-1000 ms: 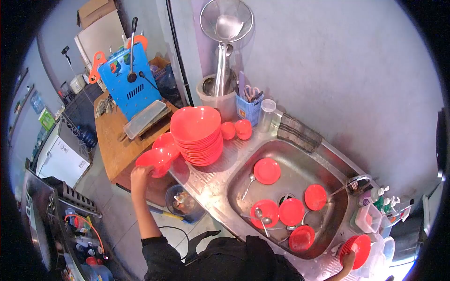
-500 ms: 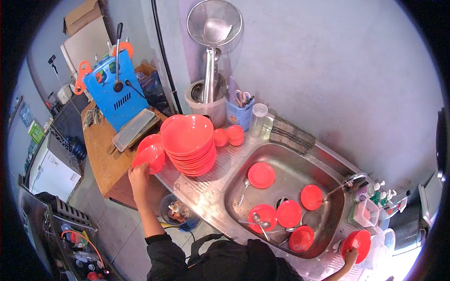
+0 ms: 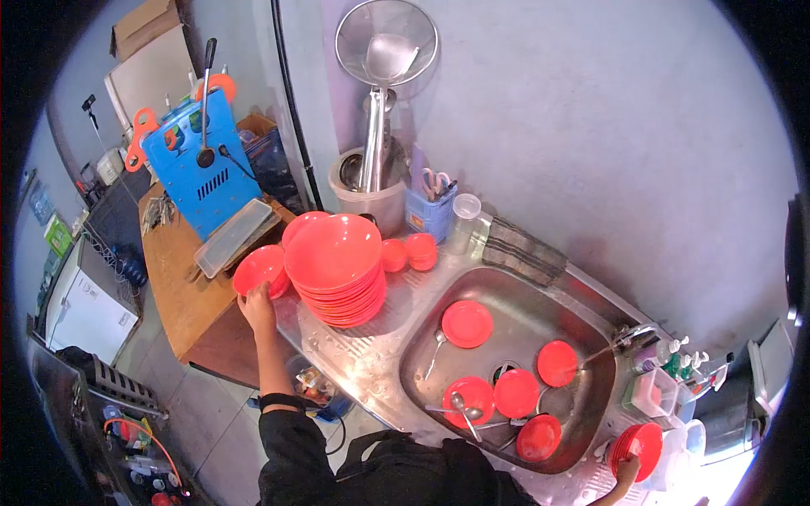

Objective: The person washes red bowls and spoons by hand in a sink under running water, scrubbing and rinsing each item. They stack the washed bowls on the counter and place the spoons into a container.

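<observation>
My left hand (image 3: 260, 305) is closed on the near rim of a red bowl (image 3: 260, 270), just left of a tall stack of red bowls (image 3: 336, 274). On the right, my right hand (image 3: 628, 469) grips a small stack of red plates (image 3: 637, 447) beside the sink. Several red plates lie in the steel sink (image 3: 413, 337), among them one at the upper left (image 3: 467, 324) and one at the right (image 3: 558, 363). Metal spoons (image 3: 464, 410) rest on a lower plate. Water runs from the faucet (image 3: 634, 333).
Behind the bowls are a utensil bucket (image 3: 371, 202), a blue basket (image 3: 430, 212), a clear cup (image 3: 464, 221) and small red dishes (image 3: 420, 251). A blue machine (image 3: 201, 164) stands on the wooden table (image 3: 169, 278). Soap bottles (image 3: 666, 352) stand right of the sink. A bin (image 3: 314, 384) is below.
The bowl in my left hand has shifted slightly left relative to the tall stack. The view has tilted a little. My right hand still holds the plates.
</observation>
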### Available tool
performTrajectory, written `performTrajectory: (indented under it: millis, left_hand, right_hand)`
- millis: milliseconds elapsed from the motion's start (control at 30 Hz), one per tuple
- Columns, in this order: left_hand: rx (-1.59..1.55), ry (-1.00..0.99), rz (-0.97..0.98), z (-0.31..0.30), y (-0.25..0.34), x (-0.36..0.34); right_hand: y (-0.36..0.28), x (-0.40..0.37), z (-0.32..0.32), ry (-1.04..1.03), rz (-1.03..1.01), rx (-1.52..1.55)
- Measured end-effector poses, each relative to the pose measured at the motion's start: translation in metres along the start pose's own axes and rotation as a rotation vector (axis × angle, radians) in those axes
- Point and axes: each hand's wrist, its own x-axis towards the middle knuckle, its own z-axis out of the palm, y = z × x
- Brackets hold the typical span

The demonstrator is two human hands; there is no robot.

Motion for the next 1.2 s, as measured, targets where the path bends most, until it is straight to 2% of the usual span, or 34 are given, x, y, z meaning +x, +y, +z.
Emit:
performTrajectory:
  millis: [67, 133, 200, 300, 367, 433, 533, 633, 667, 700, 733, 767, 800, 833, 867, 900, 933, 967, 1000, 1033, 1067, 1133, 1167, 1200]
  left_hand:
    - [0.013, -0.020, 0.005, 0.001, 0.004, -0.006]
    - [-0.032, -0.047, -0.029, 0.004, 0.007, -0.011]
    - [-0.074, -0.072, -0.064, 0.010, 0.006, -0.016]
    - [-0.262, -0.130, -0.079, 0.029, -0.001, -0.022]
    - [-0.300, -0.159, 0.025, 0.030, -0.001, -0.028]
    - [-0.287, -0.158, 0.046, 0.021, 0.007, -0.034]
    - [-0.292, -0.145, 0.065, 0.011, 0.014, -0.043]
    - [-0.393, -0.189, 0.068, 0.004, 0.019, -0.053]
    - [-0.325, -0.177, 0.102, -0.004, 0.025, -0.055]
    - [-0.242, -0.106, 0.135, -0.007, 0.031, -0.060]
    - [-0.152, -0.190, 0.106, -0.019, 0.041, -0.058]
    - [-0.261, -0.155, 0.148, 0.005, 0.029, -0.060]
    - [-0.077, 0.131, 0.236, 0.021, 0.024, -0.065]
    - [-0.114, 0.006, 0.199, 0.032, 0.016, -0.066]
    - [-0.082, -0.109, 0.124, 0.042, 0.011, -0.061]
    - [-0.088, -0.145, 0.154, 0.049, 0.004, -0.060]
    - [0.054, -0.160, 0.139, 0.037, 0.014, -0.063]
    - [0.170, -0.213, 0.144, 0.031, 0.017, -0.062]
    - [0.290, -0.297, 0.129, 0.015, 0.027, -0.059]
    - [0.222, -0.143, 0.107, 0.036, 0.020, -0.060]
    - [0.122, -0.055, -0.041, 0.036, 0.028, -0.059]
    - [-0.097, 0.224, -0.088, 0.032, 0.045, -0.066]
    - [-0.114, 0.224, -0.066, 0.024, 0.058, -0.071]
    - [-0.248, 0.364, -0.081, 0.015, 0.071, -0.077]
  right_hand:
    - [0.002, 0.001, 0.001, 0.048, -0.030, 0.007]
    - [0.001, 0.003, -0.001, -0.026, -0.003, 0.031]
    - [0.008, 0.005, 0.002, -0.015, -0.018, 0.007]
    - [0.017, 0.009, 0.006, -0.034, -0.011, -0.019]
    - [0.023, 0.008, 0.008, -0.064, 0.010, -0.024]
    - [0.027, 0.004, 0.011, 0.042, -0.108, 0.007]
    - [0.026, 0.003, 0.013, 0.098, -0.181, 0.001]
    - [-0.012, -0.010, -0.004, 0.148, -0.136, 0.078]
    - [0.007, -0.001, 0.007, 0.061, -0.070, -0.002]
    - [0.006, -0.001, 0.009, 0.090, -0.064, -0.085]
    - [-0.016, -0.006, 0.002, 0.197, -0.138, 0.085]
    - [-0.016, -0.003, 0.003, 0.138, -0.015, -0.053]
    - [-0.036, -0.009, -0.009, 0.209, -0.021, -0.020]
    - [-0.017, -0.007, 0.002, 0.234, -0.010, -0.071]
    - [-0.039, -0.009, -0.014, 0.164, 0.078, 0.031]
    - [-0.020, -0.010, -0.004, 0.251, 0.010, 0.033]
    - [-0.020, -0.011, -0.009, 0.201, 0.050, -0.029]
    - [-0.035, -0.015, -0.022, 0.143, 0.133, 0.062]
    - [-0.020, -0.015, -0.015, 0.098, 0.113, -0.004]
    - [-0.025, -0.018, -0.019, 0.114, 0.128, -0.024]
    - [-0.028, -0.019, -0.020, 0.136, 0.115, -0.064]
    - [-0.043, -0.027, -0.026, 0.228, 0.101, -0.171]
    - [-0.044, -0.031, -0.027, 0.235, 0.128, -0.173]
    - [-0.044, -0.034, -0.028, 0.314, 0.048, -0.183]
